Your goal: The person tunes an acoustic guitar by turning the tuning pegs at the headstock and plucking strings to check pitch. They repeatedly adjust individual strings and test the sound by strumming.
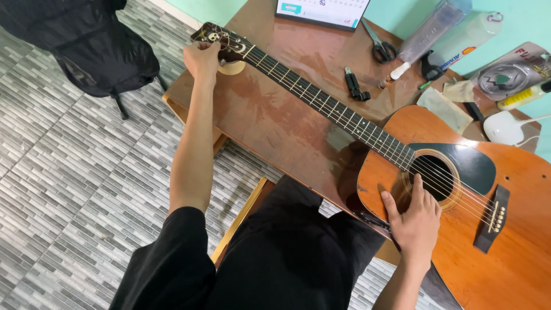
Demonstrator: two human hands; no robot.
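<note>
Left hand (202,59) closed on tuner at headstock (221,41); right hand (414,221) spread, fingers plucking strings (442,181) near soundhole. String (321,103) breakage judged possible if overtightened; guitar (459,229) overhangs table (270,120), slip possible.

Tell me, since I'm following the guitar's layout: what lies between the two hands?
In the head view, the guitar's neck with its strings spans from left hand to right hand.

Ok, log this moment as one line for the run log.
left hand: grips headstock | right hand: fingers on strings by soundhole | acoustic guitar: flat on wooden table | scissors: beyond the neck
</note>
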